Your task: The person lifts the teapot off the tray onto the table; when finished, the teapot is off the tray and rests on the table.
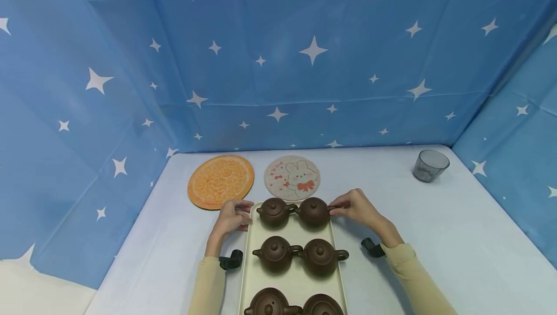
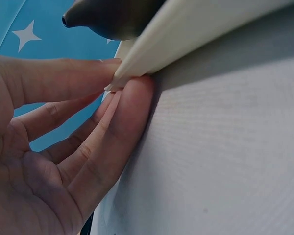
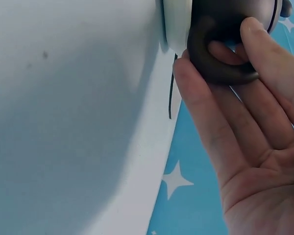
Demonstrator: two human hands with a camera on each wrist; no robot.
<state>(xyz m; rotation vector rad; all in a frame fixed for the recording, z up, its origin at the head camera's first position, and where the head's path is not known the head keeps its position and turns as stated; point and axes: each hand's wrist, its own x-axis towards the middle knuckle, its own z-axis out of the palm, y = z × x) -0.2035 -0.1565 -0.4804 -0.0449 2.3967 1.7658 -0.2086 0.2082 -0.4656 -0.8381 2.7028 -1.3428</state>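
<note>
Several dark brown teapots stand in two columns on a long cream tray (image 1: 261,276). My left hand (image 1: 232,217) is at the tray's far left corner; in the left wrist view thumb and fingers (image 2: 132,105) pinch the tray's rim (image 2: 152,44). At the far right corner my right hand (image 1: 358,207) holds the handle of the back right teapot (image 1: 314,212). Up close, the thumb lies against this teapot's dark handle (image 3: 210,68), with the other fingers below it. Beside it sits the back left teapot (image 1: 274,212), its spout toward my left hand.
Behind the tray lie a round orange mat (image 1: 221,182) and a round mat with a rabbit picture (image 1: 291,178). A grey glass cup (image 1: 430,165) stands at the back right of the white table (image 1: 400,199). Blue star-patterned cloth (image 1: 278,78) hangs around the back and sides.
</note>
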